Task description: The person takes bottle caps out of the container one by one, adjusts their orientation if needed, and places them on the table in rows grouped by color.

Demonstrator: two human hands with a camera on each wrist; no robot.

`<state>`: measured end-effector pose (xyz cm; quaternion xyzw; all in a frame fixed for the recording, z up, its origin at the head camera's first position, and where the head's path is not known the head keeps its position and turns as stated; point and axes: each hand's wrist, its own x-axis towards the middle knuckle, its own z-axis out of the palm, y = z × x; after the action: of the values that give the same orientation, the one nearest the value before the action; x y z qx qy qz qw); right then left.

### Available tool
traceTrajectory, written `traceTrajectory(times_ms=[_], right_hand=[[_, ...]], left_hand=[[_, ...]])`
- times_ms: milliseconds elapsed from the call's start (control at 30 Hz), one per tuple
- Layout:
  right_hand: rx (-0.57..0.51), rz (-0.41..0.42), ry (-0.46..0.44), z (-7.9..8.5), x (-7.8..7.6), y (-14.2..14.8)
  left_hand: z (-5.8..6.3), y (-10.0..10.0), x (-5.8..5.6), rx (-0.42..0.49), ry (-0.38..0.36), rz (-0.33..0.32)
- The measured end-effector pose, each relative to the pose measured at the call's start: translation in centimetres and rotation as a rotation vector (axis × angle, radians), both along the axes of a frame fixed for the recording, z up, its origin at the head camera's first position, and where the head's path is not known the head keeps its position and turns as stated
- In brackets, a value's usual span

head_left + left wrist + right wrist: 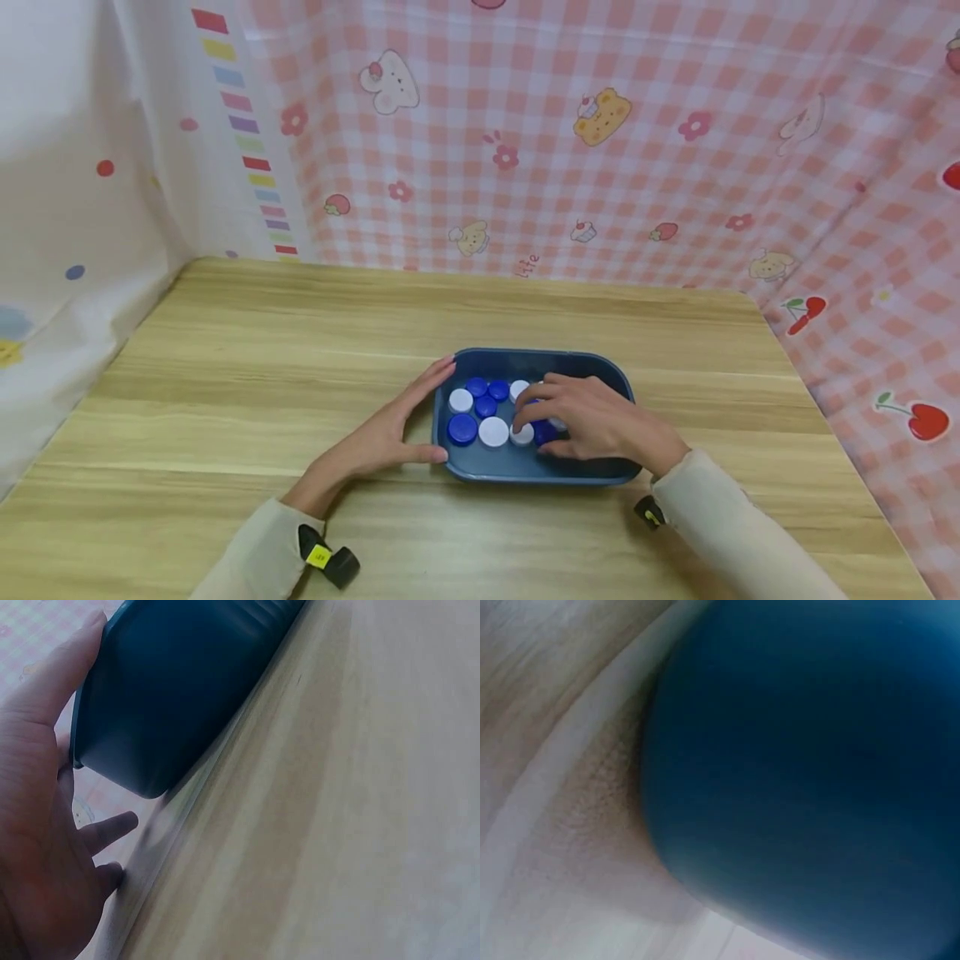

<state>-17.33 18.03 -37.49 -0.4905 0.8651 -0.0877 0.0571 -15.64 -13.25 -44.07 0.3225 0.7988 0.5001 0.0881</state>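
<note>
A dark blue tray (540,475) with a raised rim stands on the table, holding several round blue and white plastic caps. My left hand (382,429) spans the tray's left end, thumb near the front corner and fingers at the back corner. In the left wrist view, the thumb (64,667) lies against the tray rim (79,720). Over the tray's right half, my right hand (588,417) reaches in with bent, spread fingers. One fingertip overlaps a white cap (522,435); the thumb is by a blue cap (544,432). The palm hides some caps.
A larger white cap (493,432) and a larger blue cap (462,429) lie toward the tray's left side. The wood-grain table (300,333) meets a pink checked cloth (480,167) behind and a white cloth (75,208) at left. The tray wall (802,780) fills most of the right wrist view.
</note>
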Motion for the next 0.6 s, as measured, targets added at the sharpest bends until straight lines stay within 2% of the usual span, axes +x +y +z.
traceTrajectory(times_ms=[367, 600], right_hand=[[0.058, 0.017, 0.024, -0.98, 0.15, -0.84], [0.058, 0.014, 0.028, -0.76, 0.0, -0.87]], left_hand=[[0.06, -0.2, 0.54, -0.001, 0.003, 0.002], [0.15, 0.08, 0.13, -0.004, 0.001, -0.005]])
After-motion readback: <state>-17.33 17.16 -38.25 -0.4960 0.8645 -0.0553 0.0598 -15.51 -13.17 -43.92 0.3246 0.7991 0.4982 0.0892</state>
